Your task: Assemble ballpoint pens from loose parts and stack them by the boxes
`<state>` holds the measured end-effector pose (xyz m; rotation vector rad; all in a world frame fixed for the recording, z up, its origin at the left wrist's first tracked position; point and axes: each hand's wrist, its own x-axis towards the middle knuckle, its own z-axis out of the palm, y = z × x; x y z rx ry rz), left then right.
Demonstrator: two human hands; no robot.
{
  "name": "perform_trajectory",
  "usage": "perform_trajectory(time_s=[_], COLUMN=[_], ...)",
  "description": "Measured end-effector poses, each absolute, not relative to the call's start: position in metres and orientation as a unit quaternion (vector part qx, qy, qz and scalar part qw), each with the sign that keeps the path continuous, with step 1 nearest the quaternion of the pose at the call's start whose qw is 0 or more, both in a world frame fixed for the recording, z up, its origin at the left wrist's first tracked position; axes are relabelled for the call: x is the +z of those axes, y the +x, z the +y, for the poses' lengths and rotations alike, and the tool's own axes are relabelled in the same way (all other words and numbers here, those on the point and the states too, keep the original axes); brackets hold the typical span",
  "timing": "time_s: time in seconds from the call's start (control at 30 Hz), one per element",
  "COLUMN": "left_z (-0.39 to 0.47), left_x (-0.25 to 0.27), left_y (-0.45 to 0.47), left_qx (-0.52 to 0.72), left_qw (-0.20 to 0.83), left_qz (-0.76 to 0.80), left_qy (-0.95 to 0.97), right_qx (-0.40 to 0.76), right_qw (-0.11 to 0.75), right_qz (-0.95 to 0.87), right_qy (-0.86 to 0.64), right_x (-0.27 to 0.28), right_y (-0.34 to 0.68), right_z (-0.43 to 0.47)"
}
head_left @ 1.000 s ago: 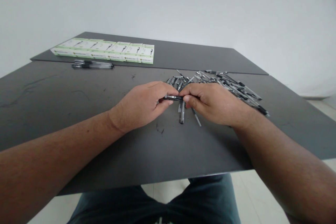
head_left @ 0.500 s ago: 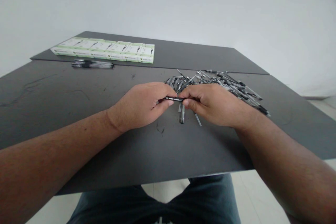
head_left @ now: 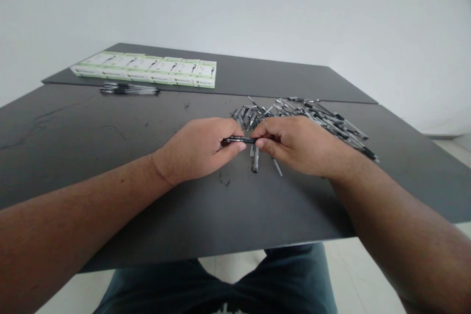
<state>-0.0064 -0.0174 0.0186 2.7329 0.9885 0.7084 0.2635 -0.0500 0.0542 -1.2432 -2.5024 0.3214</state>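
Left hand (head_left: 206, 149) and right hand (head_left: 294, 144) grip a black pen (head_left: 239, 140) between them over a dark table (head_left: 235, 211), near scattered pen parts (head_left: 334, 125).

We seem to be in a workroom: white wall (head_left: 257, 10), tiled floor (head_left: 348, 267), dark desk (head_left: 184, 225) with boxes (head_left: 147, 68) and heaped pen parts (head_left: 330, 121).

your head camera sits above your lap (head_left: 147, 287), facing forward and down over the table (head_left: 235, 216), near your left hand (head_left: 196, 149) and right hand (head_left: 300, 146), the wall (head_left: 235, 10) beyond.
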Motion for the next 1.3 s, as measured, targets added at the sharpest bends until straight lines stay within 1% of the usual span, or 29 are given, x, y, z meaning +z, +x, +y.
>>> perform_trajectory(time_s=[0.13,0.3,0.43,0.5,0.7,0.87,1.03,1.2,1.3], left_z=[-0.0166,-0.0163,-0.0160,-0.0161,-0.0147,-0.0132,-0.0137,-0.0128,-0.0116], left_x=[0.0170,0.0174,0.0191,0.0195,0.0196,0.0193,0.0198,0.0188,0.0188], left_y=[-0.0066,-0.0065,-0.0060,-0.0061,-0.0072,-0.0072,-0.0076,-0.0076,-0.0080], left_qx=[0.258,0.258,0.263,0.265,0.254,0.264,0.271,0.283,0.273], left_qw=[0.089,0.080,0.075,0.073,0.065,0.074,0.081,0.084,0.079], left_qz=[0.337,0.354,0.356,0.344,0.367,0.355,0.360,0.351,0.355], left_qy=[0.901,0.895,0.894,0.898,0.893,0.894,0.889,0.889,0.891], right_qx=[0.106,0.117,0.093,0.099,0.140,0.119,0.136,0.113,0.133], right_qw=[0.152,0.163,0.144,0.137,0.167,0.152,0.174,0.165,0.168], right_qz=[-0.873,-0.859,-0.867,-0.875,-0.850,-0.854,-0.843,-0.851,-0.849], right_qy=[-0.450,-0.471,-0.467,-0.453,-0.479,-0.483,-0.490,-0.485,-0.484], right_x=[0.0541,0.0541,0.0546,0.0545,0.0549,0.0559,0.0539,0.0551,0.0545], right_y=[0.2645,0.2659,0.2666,0.2666,0.2679,0.2694,0.2697,0.2694,0.2693], right_z=[-0.0493,-0.0484,-0.0467,-0.0463,-0.0471,-0.0460,-0.0442,-0.0444,-0.0445])
